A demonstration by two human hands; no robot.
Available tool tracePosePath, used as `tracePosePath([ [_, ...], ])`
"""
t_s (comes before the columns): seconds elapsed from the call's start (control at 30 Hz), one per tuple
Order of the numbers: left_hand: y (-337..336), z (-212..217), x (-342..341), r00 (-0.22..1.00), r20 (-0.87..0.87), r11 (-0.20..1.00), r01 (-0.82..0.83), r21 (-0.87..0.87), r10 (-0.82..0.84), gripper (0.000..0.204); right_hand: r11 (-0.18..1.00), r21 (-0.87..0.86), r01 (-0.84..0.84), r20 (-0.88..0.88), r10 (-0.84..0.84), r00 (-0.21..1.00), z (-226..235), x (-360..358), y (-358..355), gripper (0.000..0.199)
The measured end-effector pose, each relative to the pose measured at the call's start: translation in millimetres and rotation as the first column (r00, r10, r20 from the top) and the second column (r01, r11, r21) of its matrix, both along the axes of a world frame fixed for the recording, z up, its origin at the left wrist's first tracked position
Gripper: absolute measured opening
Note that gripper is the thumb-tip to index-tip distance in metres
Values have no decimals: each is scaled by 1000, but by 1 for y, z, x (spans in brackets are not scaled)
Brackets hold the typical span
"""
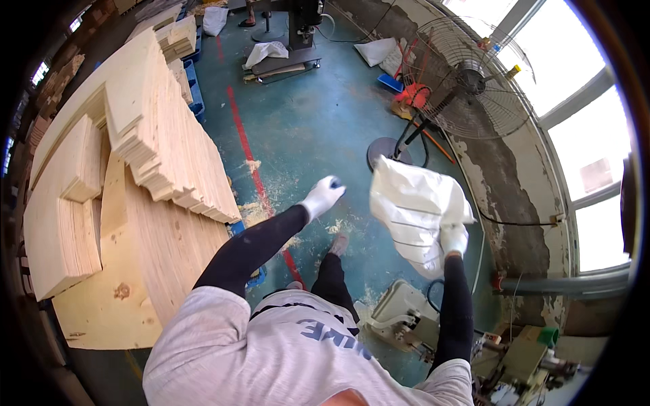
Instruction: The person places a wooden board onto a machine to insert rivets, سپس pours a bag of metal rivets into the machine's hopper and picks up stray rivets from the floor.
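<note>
My right hand [453,239], in a white glove, grips a white woven sack [418,210] by its edge near the lower right corner. The sack hangs crumpled in the air, with several dark lines across it. Out in front of me, over the floor, my left hand [324,197] wears a white glove with dark blue at the fingers. Nothing shows in it; its fingers are loosely bent and a little apart.
Stacked cut wooden boards [169,135] stand at left on a plywood sheet [115,291]. A large floor fan [472,78] is beyond the sack, near the windows. Machines [406,314] stand at lower right. Sawdust lies along a red floor line [244,135]. More white sacks [376,51] lie farther off.
</note>
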State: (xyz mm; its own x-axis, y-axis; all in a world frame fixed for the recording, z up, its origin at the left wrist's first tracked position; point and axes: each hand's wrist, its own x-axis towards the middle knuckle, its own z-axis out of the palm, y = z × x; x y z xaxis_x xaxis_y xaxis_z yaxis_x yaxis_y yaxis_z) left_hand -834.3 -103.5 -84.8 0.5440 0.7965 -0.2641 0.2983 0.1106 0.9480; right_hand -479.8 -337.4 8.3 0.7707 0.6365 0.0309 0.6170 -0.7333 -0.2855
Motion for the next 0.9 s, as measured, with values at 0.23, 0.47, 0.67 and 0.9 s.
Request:
tracePosePath([
  [0.23, 61, 29, 9, 948, -228, 935, 273, 228, -221, 108, 994, -92, -64, -134, 51, 990, -53, 27, 157, 33],
  [0.47, 188, 43, 45, 994, -61, 993, 91, 70, -87, 136, 698, 672, -249, -736, 668, -115, -31, -100, 449, 42],
  [0.67, 371, 62, 63, 796, 378, 879, -457, -137, 473, 64, 788, 616, 15, -603, 483, -635, -44, -145, 673, 36],
  [0.9, 639, 61, 79, 724, 368, 790, -612, -47, 583, 51, 426, 683, -593, -290, 904, 315, -5, -55, 896, 75],
])
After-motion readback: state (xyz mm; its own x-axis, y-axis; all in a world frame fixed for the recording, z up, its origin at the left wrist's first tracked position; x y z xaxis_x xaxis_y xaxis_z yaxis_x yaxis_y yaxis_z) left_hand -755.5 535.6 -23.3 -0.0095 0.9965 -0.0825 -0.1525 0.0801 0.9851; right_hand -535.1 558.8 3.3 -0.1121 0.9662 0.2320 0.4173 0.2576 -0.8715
